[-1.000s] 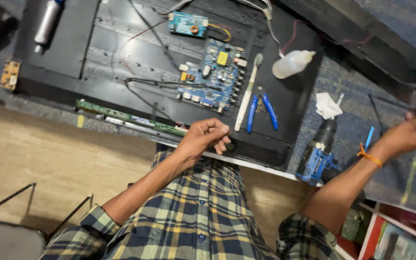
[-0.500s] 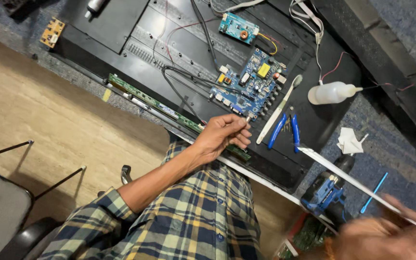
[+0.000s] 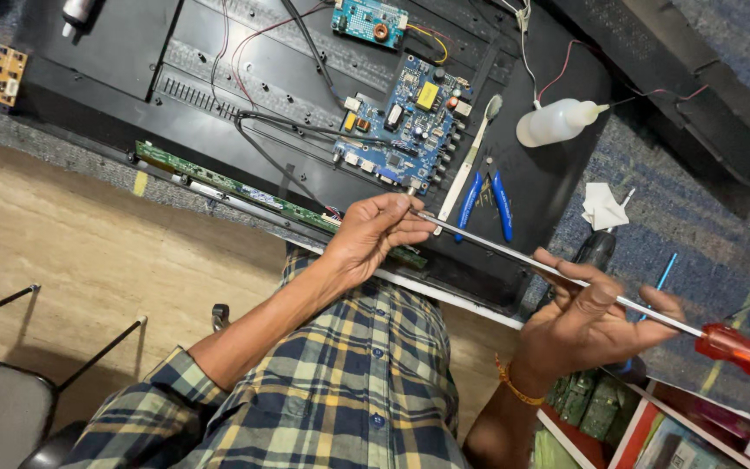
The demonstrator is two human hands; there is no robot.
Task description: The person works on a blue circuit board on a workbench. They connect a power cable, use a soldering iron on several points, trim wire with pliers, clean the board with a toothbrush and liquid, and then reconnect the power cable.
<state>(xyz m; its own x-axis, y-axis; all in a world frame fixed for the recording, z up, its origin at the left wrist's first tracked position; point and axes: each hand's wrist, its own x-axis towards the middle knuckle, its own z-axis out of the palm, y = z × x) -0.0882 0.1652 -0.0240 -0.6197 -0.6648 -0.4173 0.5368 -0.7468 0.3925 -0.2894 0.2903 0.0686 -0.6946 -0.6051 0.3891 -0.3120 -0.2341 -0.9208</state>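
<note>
An electronics repair workshop: opened television back (image 3: 219,52), bare circuit boards (image 3: 405,122), pliers (image 3: 488,195).

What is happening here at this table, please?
A person in a checked shirt holds a long screwdriver with a red handle in both hands. The left hand pinches the shaft near its tip, beside the blue circuit board on the opened back of a flat screen. The right hand supports the shaft further along. Blue pliers, a toothbrush and a white squeeze bottle lie nearby.
</note>
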